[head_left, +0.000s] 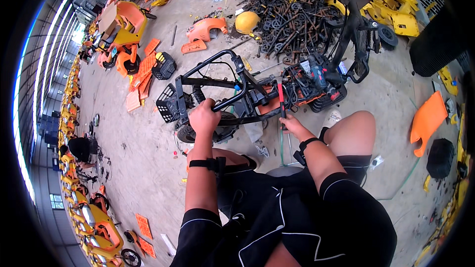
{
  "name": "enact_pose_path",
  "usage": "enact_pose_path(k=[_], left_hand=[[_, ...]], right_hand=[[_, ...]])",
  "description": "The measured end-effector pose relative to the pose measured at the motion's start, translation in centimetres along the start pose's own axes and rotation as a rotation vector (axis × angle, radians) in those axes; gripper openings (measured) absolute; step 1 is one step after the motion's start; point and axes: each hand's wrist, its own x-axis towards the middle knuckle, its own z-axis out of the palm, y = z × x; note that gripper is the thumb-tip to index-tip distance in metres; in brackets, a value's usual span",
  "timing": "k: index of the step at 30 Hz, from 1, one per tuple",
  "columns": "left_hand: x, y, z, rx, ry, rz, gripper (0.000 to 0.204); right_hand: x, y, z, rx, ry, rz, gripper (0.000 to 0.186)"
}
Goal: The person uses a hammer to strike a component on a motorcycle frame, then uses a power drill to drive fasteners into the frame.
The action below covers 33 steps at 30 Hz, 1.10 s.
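A stripped black scooter frame [232, 100] stands in front of me, its tubes and wheel bare. My left hand [204, 117] is closed around a black tube at the frame's near left side. In the fist of my right hand [294, 125] is a tool with a red and black handle [281, 100], held upright beside the frame; its working end cannot be made out. A black wire basket [169, 103] sits at the frame's left end. Beyond my right hand, a teal and black power drill [317, 75] rests among cables and dark parts on the frame.
Behind the frame lies a heap of rusty metal parts [292, 22], with a yellow helmet [247, 22] beside it. Orange panels [143, 76] lie to the left, another orange panel [427, 118] to the right. Yellow scooters [99, 225] line the left side. A black crate [440, 158] stands right.
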Motion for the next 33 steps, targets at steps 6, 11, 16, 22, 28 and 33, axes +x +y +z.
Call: enact_pose_path(k=[6, 11, 16, 22, 28, 33], left_hand=[[0.8, 0.4, 0.3, 0.015, -0.018, 0.005, 0.017], [-0.3, -0.5, -0.2, 0.022, -0.044, -0.019, 0.022], [1.6, 1.6, -1.2, 0.037, -0.136, -0.078, 0.022], [0.7, 0.8, -1.0, 0.010, -0.077, -0.032, 0.020], [0.2, 0.4, -0.9, 0.012, -0.079, -0.052, 0.020], [0.6, 1.1, -1.3, 0.032, -0.103, -0.069, 0.018]], right_hand=[[1.8, 0.0, -2.1, -0.395, 0.550, -0.242, 0.033], [2.5, -8.1, -8.5, -0.478, 0.884, -0.742, 0.025], [5.4, -16.5, -25.8, -0.788, 0.761, -0.585, 0.030], [5.9, -15.5, -28.0, -1.134, 0.498, -0.044, 0.065], [5.9, -17.4, -24.0, -1.275, 0.358, -0.031, 0.083], [7.1, -17.0, -25.1, -1.329, 0.358, -0.066, 0.067]])
